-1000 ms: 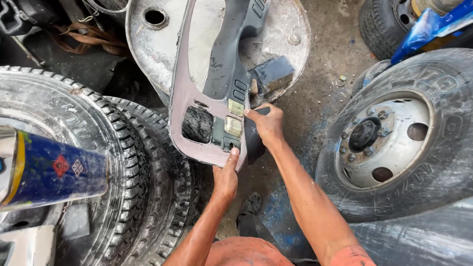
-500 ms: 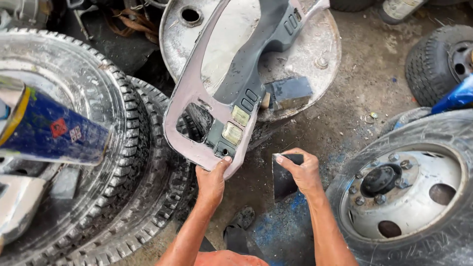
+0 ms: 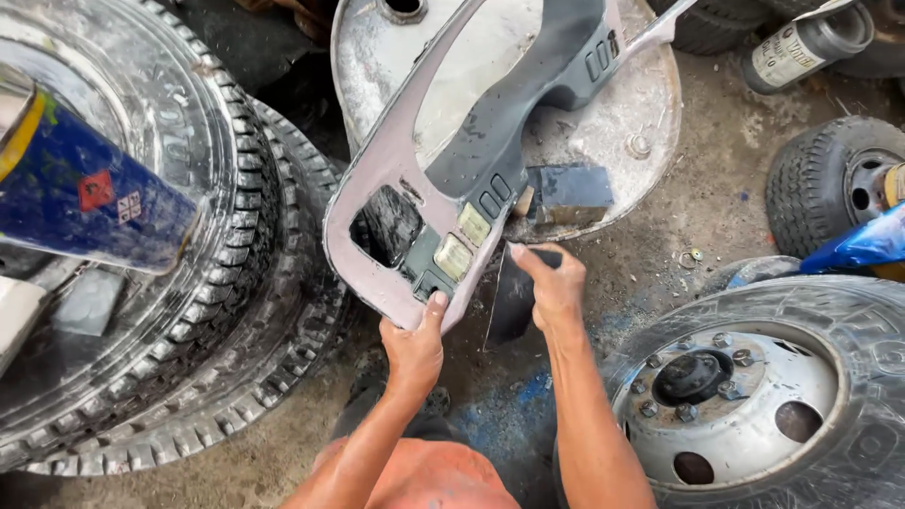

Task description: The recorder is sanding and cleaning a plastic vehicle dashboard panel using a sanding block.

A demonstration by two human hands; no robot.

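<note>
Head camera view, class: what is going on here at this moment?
A person's left hand grips the lower edge of a pale plastic trim panel, holding it over a metal drum lid. The right hand pinches a dark sheet beside it. Big tyres and a wheel lie around.

Blue can (image 3: pixel 90 193) left; white-labelled cylinder (image 3: pixel 801 47) top right.

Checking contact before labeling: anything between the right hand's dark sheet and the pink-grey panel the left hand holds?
Nothing visible. The right hand holds the dark sheet just beside the panel edge; the left hand grips the panel's lower corner, clear of the gap.
</note>
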